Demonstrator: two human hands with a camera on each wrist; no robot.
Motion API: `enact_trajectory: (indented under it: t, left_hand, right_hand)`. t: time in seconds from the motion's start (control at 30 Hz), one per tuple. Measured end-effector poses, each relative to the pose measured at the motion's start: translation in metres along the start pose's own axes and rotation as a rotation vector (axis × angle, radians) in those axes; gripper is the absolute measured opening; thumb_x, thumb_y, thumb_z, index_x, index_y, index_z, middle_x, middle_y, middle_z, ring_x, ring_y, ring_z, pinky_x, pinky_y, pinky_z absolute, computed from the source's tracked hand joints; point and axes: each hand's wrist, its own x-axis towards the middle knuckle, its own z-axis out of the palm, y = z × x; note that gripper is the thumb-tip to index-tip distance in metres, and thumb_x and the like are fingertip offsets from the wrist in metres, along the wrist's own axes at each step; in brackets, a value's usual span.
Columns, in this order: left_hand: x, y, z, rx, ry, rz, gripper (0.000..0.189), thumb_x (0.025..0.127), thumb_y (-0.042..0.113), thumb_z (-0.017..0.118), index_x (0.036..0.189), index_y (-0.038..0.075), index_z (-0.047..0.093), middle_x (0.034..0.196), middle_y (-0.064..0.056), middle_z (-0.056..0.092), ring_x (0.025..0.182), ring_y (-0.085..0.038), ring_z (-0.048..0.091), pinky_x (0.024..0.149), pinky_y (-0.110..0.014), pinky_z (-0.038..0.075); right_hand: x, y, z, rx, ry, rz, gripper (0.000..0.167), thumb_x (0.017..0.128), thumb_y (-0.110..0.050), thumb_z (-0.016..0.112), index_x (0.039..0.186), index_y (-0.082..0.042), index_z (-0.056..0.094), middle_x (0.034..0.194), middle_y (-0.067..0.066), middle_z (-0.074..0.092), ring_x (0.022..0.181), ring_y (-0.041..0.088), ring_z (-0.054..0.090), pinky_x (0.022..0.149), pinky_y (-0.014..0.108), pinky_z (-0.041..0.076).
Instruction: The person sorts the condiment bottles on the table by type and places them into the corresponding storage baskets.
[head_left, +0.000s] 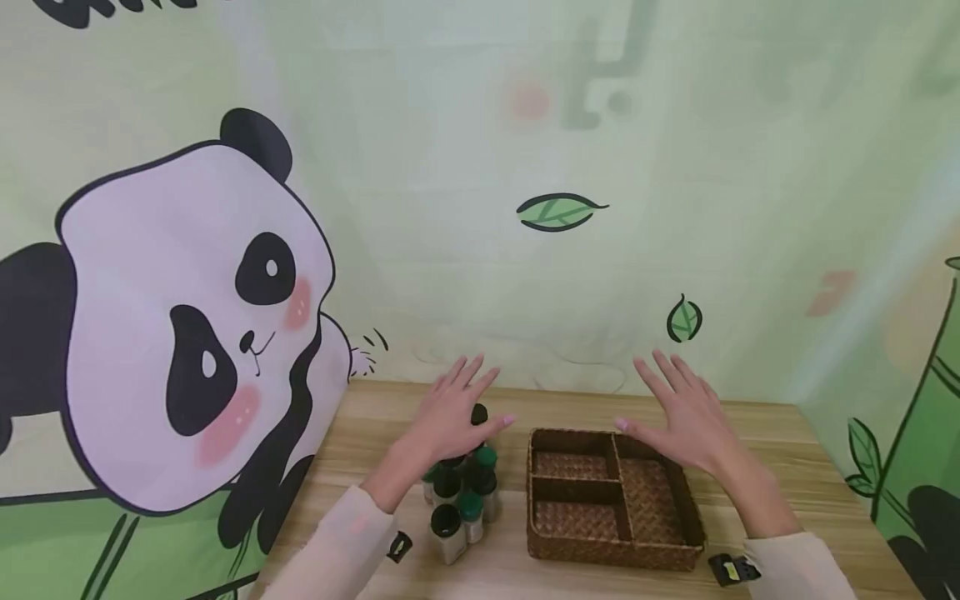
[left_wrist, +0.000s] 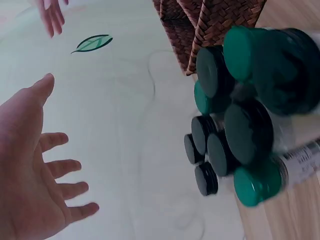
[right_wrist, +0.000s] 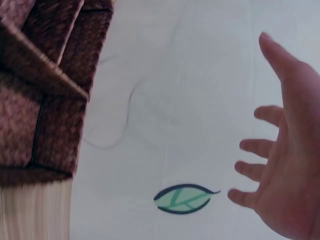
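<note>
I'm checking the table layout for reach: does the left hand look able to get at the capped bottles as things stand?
Probably yes: the left hand holds nothing and is raised near the capped bottles, and nothing visible blocks their caps. The woven basket stands beside them, seemingly out of the way.

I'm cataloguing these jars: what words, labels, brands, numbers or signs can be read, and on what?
None can be read.
Label on a green-lidded jar, left wrist view: too blurred.
The other jars: no readable print.
Dark strokes, perhaps lettering, top left of the backdrop, head view: cut off.
Faint grey marks, upper middle of the backdrop: too blurred.
</note>
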Motion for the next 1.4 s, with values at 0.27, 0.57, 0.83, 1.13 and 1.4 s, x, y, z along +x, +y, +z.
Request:
enact_trajectory:
  t: [0.27,0.57,0.83,1.13,1.4]
  left_hand:
    - [-0.026,-0.035,-0.003,-0.2,0.115,-0.012,0.078,0.1,0.056,0.07,0.162,0.017,0.045,0.169,-0.01,0.037,0.152,-0.036,0.039,0.116,-0.059,0.042]
    - [-0.06,-0.079,0.014,-0.304,0.119,-0.079,0.063,0.095,0.035,0.083,0.146,0.004,0.062,0.145,-0.017,0.063,0.134,-0.037,0.059,0.111,-0.054,0.048]
    - [-0.08,-0.092,0.035,-0.386,-0.005,-0.103,0.049,0.093,0.017,0.084,0.134,-0.004,0.068,0.133,-0.021,0.069,0.121,-0.039,0.067,0.102,-0.054,0.054]
    - [-0.078,-0.087,0.048,-0.296,-0.02,-0.052,0.04,0.087,0.004,0.086,0.123,-0.005,0.071,0.118,-0.021,0.072,0.104,-0.037,0.071,0.092,-0.052,0.058]
    - [-0.074,-0.082,0.05,-0.251,-0.026,-0.066,0.032,0.087,0.001,0.086,0.116,-0.002,0.074,0.111,-0.013,0.072,0.098,-0.027,0.069,0.087,-0.046,0.06]
  right_hand:
    - [-0.03,0.024,0.003,0.114,-0.009,-0.001,0.099,0.096,-0.058,0.074,0.17,-0.014,0.025,0.17,0.029,0.023,0.151,0.057,0.024,0.109,0.08,0.029]
    - [-0.064,0.056,0.037,0.262,-0.02,0.114,0.09,0.1,-0.051,0.071,0.167,-0.005,0.03,0.163,0.035,0.031,0.143,0.063,0.032,0.103,0.084,0.031]
    - [-0.069,0.084,0.079,0.35,-0.043,0.157,0.084,0.105,-0.046,0.066,0.16,0.009,0.034,0.153,0.041,0.042,0.133,0.063,0.047,0.101,0.076,0.042]
    - [-0.076,0.103,0.113,0.555,-0.094,0.314,0.07,0.108,-0.031,0.064,0.157,0.01,0.035,0.141,0.044,0.052,0.117,0.057,0.063,0.085,0.053,0.062]
    - [-0.069,0.105,0.118,0.79,-0.185,0.488,0.066,0.113,-0.034,0.052,0.162,0.003,0.028,0.156,0.041,0.037,0.14,0.057,0.044,0.094,0.056,0.058]
